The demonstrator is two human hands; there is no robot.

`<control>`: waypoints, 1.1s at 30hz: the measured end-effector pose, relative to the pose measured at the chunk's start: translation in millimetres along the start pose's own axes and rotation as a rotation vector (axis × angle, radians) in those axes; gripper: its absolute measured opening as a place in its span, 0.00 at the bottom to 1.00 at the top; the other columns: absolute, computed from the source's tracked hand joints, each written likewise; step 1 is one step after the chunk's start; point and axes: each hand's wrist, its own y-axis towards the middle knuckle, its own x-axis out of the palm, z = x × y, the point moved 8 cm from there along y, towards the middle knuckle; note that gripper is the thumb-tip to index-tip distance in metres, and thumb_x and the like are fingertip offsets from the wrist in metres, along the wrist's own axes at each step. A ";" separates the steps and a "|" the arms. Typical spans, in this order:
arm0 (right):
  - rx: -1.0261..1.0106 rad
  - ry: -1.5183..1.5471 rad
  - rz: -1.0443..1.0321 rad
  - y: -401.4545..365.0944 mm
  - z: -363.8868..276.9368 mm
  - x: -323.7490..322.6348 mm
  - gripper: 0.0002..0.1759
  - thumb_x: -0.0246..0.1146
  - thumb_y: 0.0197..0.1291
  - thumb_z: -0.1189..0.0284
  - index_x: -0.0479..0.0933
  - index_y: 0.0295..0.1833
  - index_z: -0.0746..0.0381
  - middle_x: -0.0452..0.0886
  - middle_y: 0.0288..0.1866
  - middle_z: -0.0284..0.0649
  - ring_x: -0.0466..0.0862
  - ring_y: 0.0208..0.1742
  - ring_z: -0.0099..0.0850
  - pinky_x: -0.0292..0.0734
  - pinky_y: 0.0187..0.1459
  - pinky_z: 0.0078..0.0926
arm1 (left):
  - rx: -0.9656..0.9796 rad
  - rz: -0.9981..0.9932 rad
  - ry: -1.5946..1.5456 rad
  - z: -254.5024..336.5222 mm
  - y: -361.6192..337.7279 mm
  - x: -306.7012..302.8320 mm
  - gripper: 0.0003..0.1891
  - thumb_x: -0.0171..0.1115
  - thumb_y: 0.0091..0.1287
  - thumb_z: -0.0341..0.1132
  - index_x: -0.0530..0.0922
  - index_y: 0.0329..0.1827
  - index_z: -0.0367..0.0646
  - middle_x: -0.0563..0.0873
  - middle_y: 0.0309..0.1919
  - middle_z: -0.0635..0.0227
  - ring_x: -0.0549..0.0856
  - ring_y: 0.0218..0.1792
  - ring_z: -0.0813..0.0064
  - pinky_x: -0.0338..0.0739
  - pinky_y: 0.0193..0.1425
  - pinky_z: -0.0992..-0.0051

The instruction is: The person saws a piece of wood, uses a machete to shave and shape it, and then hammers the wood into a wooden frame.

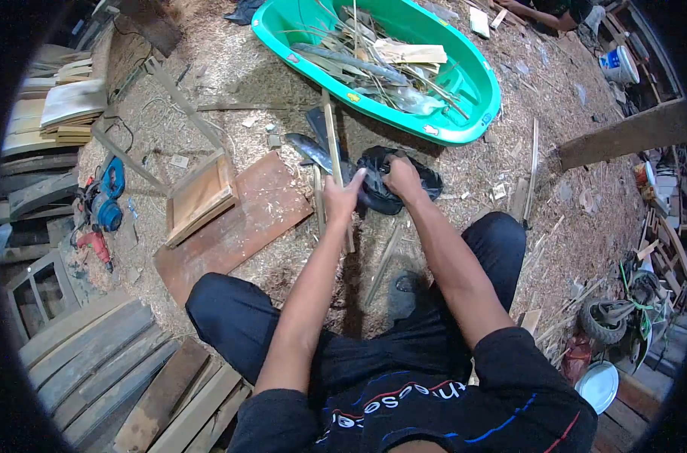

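Note:
My left hand (pixel 340 200) is closed round a long, thin wooden strip (pixel 331 132), its thumb pointing right. The strip's far end reaches the rim of a green plastic tub (pixel 464 137). Just to the right, the curled fingers of my right hand (pixel 402 180) grip a crumpled black plastic bag (pixel 426 180). What the bag contains, if anything, is hidden. A dark grey, flat, blade-like piece (pixel 308 149) lies at the left hand's far side, partly behind the strip. Wood scraps and clear plastic (pixel 419 102) fill the tub.
A brown board (pixel 241 226) and a small wooden frame (pixel 201 198) lie to the left on shavings. Beyond them are blue (pixel 109 204) and red (pixel 94 248) power tools. Curved planks (pixel 94 355) are stacked lower left. Another person's arm (pixel 540 13) shows at top right.

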 end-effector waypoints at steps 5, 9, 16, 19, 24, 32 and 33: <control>-0.029 0.136 0.052 -11.7 14.6 -1.0 0.28 0.71 0.50 0.69 0.82 0.59 0.63 0.77 0.62 0.59 0.81 0.59 0.54 0.77 0.62 0.44 | -0.063 0.082 0.071 -32.3 13.2 66.1 0.35 0.80 0.50 0.52 0.75 0.47 0.30 0.85 0.39 0.44 0.86 0.43 0.46 0.79 0.49 0.56; -0.067 0.170 0.125 -11.0 15.6 -3.3 0.24 0.73 0.52 0.66 0.84 0.55 0.63 0.81 0.53 0.59 0.83 0.54 0.54 0.78 0.58 0.44 | -0.148 0.036 0.101 -28.5 17.2 57.5 0.31 0.77 0.51 0.40 0.74 0.52 0.28 0.85 0.44 0.38 0.86 0.49 0.40 0.78 0.57 0.54; -0.081 0.234 0.049 -2.0 -1.6 -3.0 0.14 0.71 0.58 0.64 0.88 0.46 0.58 0.85 0.45 0.53 0.84 0.51 0.51 0.79 0.54 0.46 | -0.038 0.067 0.105 -37.4 21.9 38.6 0.26 0.77 0.56 0.41 0.77 0.50 0.33 0.87 0.40 0.48 0.86 0.43 0.50 0.79 0.51 0.58; -0.173 0.300 0.141 -10.6 -21.6 -29.5 0.11 0.68 0.60 0.64 0.88 0.44 0.57 0.84 0.43 0.50 0.84 0.48 0.49 0.79 0.52 0.46 | 0.066 0.060 0.086 -7.9 8.6 9.7 0.20 0.68 0.66 0.44 0.78 0.50 0.37 0.87 0.35 0.49 0.87 0.41 0.48 0.77 0.49 0.54; -0.226 0.556 0.424 -20.5 -71.4 -83.0 0.08 0.69 0.60 0.71 0.83 0.36 0.66 0.83 0.37 0.47 0.85 0.36 0.43 0.80 0.40 0.37 | 0.107 0.091 -0.033 -22.6 20.8 -50.2 0.18 0.52 0.76 0.47 0.78 0.46 0.39 0.86 0.32 0.49 0.87 0.38 0.50 0.76 0.44 0.54; -0.286 0.667 -0.004 -19.6 -139.9 49.7 0.14 0.70 0.63 0.65 0.84 0.40 0.68 0.85 0.28 0.39 0.82 0.31 0.23 0.79 0.36 0.28 | -0.001 0.075 -0.376 -88.7 34.4 -124.3 0.06 0.57 0.76 0.32 0.79 0.48 0.41 0.84 0.31 0.71 0.81 0.28 0.82 0.74 0.27 0.78; -0.285 0.640 -0.036 -23.5 -144.4 60.9 0.15 0.70 0.64 0.64 0.84 0.40 0.68 0.86 0.29 0.39 0.82 0.32 0.23 0.79 0.37 0.28 | -0.037 0.108 -0.532 -92.3 38.5 -129.1 0.06 0.58 0.76 0.31 0.79 0.50 0.41 0.85 0.33 0.70 0.82 0.29 0.81 0.75 0.27 0.76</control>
